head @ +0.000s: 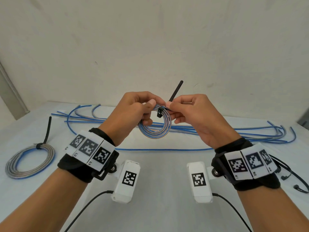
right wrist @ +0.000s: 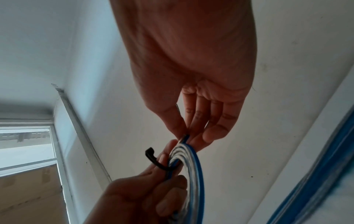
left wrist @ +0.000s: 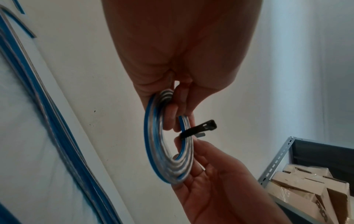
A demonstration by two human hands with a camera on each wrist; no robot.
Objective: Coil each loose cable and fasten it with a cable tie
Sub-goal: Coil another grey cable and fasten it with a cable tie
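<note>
A coil of blue and grey flat cable (head: 155,130) hangs in the air between both hands, above the white table. My left hand (head: 148,113) grips its left side, thumb on top and fingers curled through the ring. A black cable tie (head: 159,112) wraps the top of the coil, and its tail (head: 175,91) points up. My right hand (head: 169,104) pinches that tail at the coil's top edge. The left wrist view shows the coil (left wrist: 153,144) edge-on and the tie's head (left wrist: 208,125) sticking out. In the right wrist view my right hand's fingers (right wrist: 193,128) pinch above the coil (right wrist: 195,166).
A tied grey and blue coil (head: 28,161) with a black tie (head: 47,129) lies at the left. Several loose blue and grey cables (head: 217,131) stretch across the back of the table (head: 158,173). Spare black ties (head: 297,181) lie at the right edge. A metal shelf with cardboard boxes (left wrist: 306,189) stands to the right.
</note>
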